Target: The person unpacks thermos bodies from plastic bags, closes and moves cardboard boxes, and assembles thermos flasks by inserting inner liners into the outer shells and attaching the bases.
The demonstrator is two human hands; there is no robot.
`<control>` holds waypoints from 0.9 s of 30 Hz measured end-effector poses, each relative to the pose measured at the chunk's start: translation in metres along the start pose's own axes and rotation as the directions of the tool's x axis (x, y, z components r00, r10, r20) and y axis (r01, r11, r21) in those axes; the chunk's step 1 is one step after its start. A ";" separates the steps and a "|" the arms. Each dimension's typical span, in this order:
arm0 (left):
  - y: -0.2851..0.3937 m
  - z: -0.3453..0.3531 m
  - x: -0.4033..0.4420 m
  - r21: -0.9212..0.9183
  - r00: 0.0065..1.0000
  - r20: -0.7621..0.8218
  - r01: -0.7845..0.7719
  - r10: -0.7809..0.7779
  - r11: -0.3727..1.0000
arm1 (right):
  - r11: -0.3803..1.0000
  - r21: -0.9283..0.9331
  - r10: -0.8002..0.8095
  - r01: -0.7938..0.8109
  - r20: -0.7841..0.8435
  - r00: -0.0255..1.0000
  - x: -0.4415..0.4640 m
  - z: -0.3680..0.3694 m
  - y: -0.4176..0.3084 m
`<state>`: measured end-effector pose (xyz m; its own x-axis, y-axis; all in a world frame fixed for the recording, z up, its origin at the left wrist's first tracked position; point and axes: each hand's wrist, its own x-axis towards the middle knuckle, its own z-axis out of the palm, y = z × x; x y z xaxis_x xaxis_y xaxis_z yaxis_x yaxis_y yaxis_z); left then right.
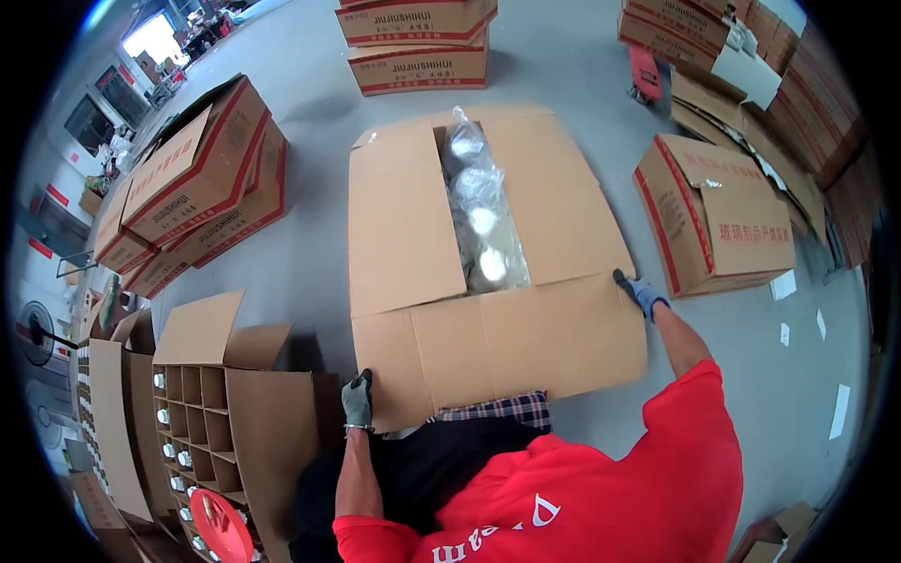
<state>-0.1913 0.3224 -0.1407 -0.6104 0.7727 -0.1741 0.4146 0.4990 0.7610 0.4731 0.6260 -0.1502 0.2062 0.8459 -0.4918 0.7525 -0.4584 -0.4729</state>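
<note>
Big carton [413, 272]: on the floor [319, 131], in front of the body, between and ahead of both hands.
Wrapped contents [488, 220]: inside the gap between left flap [399, 206] and right flap [563, 197]; round, shiny, under clear plastic; in one row, with long axis from the far edge to the near edge of the carton.
Near flap [497, 342]: spread outward from the near edge, toward the body; with long axis from left to right.
Left hand [358, 399]: in grey glove, holding the left edge of near flap, close to its near corner.
Right hand [643, 293]: in blue-grey glove, holding the right edge of near flap, close to its far corner; nearer to the wrapped contents than the left hand; firmness of both grips not possible to tell.
Divided carton [272, 432]: near the left hand; with white-capped bottles [169, 450] in cells.
Right carton [723, 220]: beyond the right hand; with red "玻璃制品" (glass products), the rest not clear.
Left stack [206, 188]: past the carton's left edge; marked "JIUJIUSHIHUI".
Far stack [418, 64]: past the far edge; marked "JIUJIUSHIHUI" also.
Shirt [610, 488]: red; white letters upside down, "D", "a", "m" readable, others lost in a fold.
</note>
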 end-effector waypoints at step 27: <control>0.182 0.045 0.169 0.244 0.869 0.081 -0.492 0.488 0.836 | 0.986 0.088 -0.127 0.139 -0.134 0.983 0.027 -0.069 -0.149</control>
<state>-0.1886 0.5620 -0.0598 -0.2734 0.9468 0.1700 0.8116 0.1322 0.5690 0.4099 0.7358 -0.0424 0.1909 0.9261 -0.3255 0.7156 -0.3583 -0.5997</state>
